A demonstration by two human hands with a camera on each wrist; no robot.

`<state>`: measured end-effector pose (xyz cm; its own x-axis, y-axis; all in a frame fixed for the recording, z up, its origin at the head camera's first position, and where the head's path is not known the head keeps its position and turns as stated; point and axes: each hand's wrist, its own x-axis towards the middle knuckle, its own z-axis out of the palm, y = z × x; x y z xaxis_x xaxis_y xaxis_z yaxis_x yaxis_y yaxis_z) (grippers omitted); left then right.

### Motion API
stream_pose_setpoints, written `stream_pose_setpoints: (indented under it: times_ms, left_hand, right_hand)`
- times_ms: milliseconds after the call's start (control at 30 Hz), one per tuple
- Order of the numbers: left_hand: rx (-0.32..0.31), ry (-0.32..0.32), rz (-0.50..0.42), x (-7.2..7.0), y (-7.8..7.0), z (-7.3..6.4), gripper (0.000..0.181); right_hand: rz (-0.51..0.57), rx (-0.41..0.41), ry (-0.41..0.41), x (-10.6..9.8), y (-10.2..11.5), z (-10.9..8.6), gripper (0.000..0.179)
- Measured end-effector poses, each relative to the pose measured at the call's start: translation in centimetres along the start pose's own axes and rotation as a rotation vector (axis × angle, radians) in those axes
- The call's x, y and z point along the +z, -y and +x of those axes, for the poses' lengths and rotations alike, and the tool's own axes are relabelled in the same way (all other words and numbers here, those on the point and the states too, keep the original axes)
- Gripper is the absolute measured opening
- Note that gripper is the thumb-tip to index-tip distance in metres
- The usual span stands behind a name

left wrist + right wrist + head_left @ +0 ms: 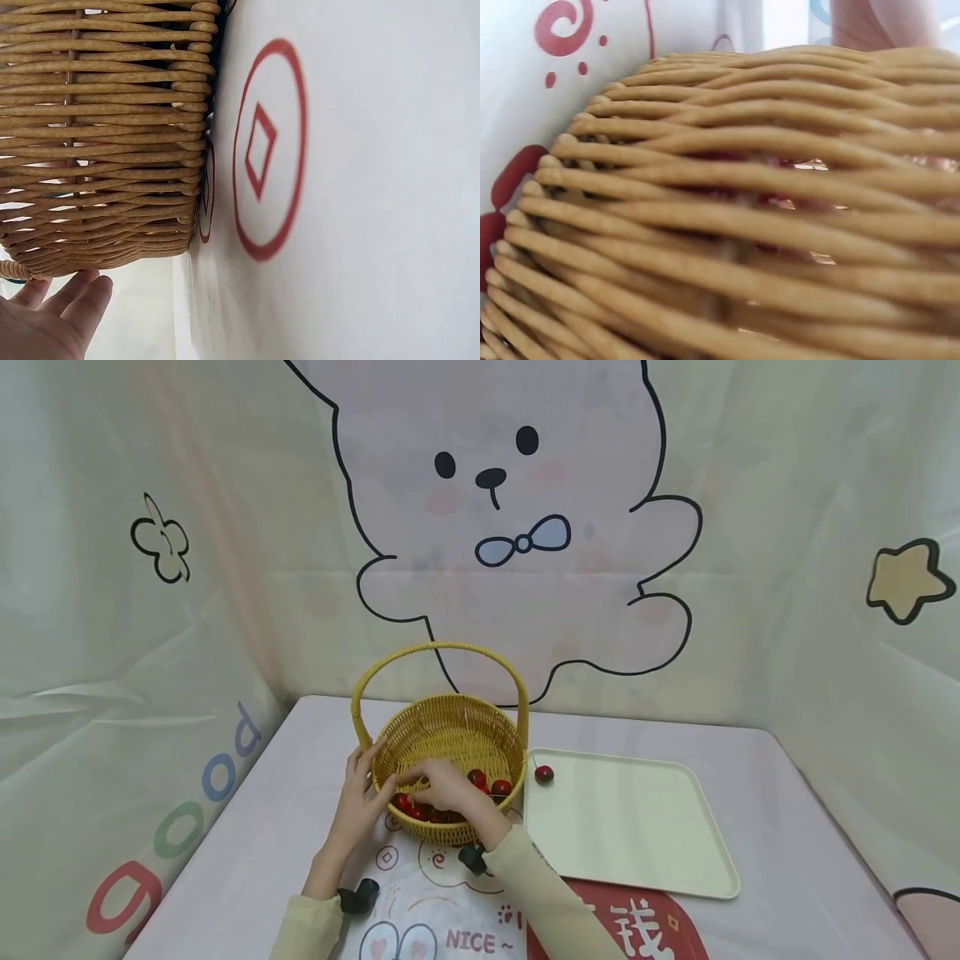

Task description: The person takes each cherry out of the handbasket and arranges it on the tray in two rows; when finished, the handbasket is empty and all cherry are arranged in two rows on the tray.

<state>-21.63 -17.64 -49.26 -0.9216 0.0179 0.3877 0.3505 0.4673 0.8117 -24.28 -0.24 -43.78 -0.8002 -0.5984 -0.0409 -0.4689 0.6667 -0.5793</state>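
A yellow woven basket (446,837) with a tall arched handle stands on the table. Red cherries (418,812) lie along its near side, and more cherries (501,787) sit at its right. My left hand (358,797) holds the basket's left rim, thumb toward the front; the left wrist view shows its fingers (88,304) against the outside of the weave. Inside the basket, my right hand (444,785) reaches leftward over the cherries, its index finger and thumb apart. The basket wall hides the right hand's fingers in the right wrist view.
A cream rectangular tray (626,827) lies right of the basket, close beside it. One cherry (543,774) with a stem rests in its far left corner. A printed mat (480,939) with red drawings covers the table's front. Cloth walls rise behind and at both sides.
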Motion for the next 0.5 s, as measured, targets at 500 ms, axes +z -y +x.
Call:
stream_pose_setpoints:
  times_ms: [500]
  left_hand:
    - [0.007,-0.004,-0.014,0.0,-0.1,0.0,0.059]
  right_hand:
    - [-0.164,-0.025,0.013,1.6,-0.1,0.6,0.039]
